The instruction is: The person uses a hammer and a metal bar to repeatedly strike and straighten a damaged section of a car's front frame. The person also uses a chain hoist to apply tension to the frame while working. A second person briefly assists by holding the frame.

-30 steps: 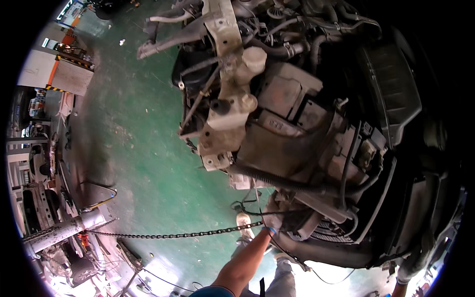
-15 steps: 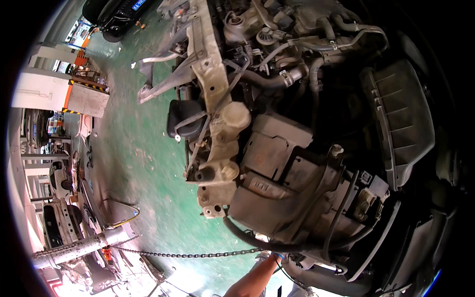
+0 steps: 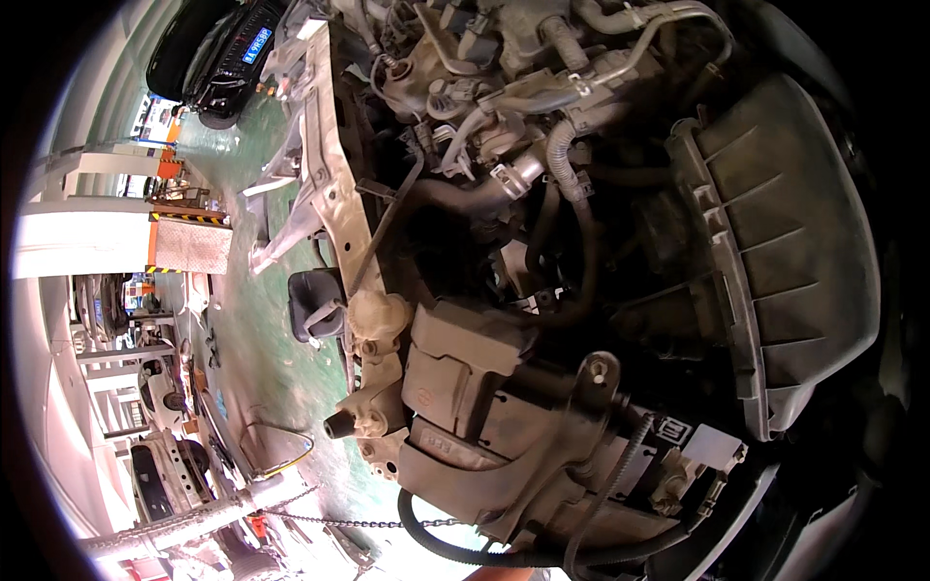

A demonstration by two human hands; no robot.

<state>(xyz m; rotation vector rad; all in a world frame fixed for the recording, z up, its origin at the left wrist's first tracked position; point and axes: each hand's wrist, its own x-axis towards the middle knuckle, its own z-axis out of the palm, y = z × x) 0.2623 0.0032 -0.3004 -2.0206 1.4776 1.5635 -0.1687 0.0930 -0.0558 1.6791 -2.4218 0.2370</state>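
Observation:
A sliver of my left forearm (image 3: 499, 573) shows at the lower edge of the head view, under a black corrugated hose (image 3: 436, 537); the hand itself is hidden behind the engine-bay parts. Above it sit a dusty fuse box (image 3: 465, 353) with dark covers, a metal bracket (image 3: 599, 373) and a small beige reservoir (image 3: 378, 315). A pale metal beam (image 3: 334, 194) runs up the bay's left side beside tangled pipes (image 3: 513, 174). A large ribbed dark housing (image 3: 790, 252) fills the right. I cannot see my right hand.
At left are a green floor (image 3: 291, 397), a pillar (image 3: 77, 242) with striped edging, a black car (image 3: 194, 58), other vehicles, a white car (image 3: 160, 392), scattered body parts (image 3: 170, 465), a thick metal tube (image 3: 174, 533) and a chain (image 3: 349, 523).
My view has swung up and over the engine bay, so more pipes and the black car show. My left arm has mostly dropped out of view; my right hand has left it.

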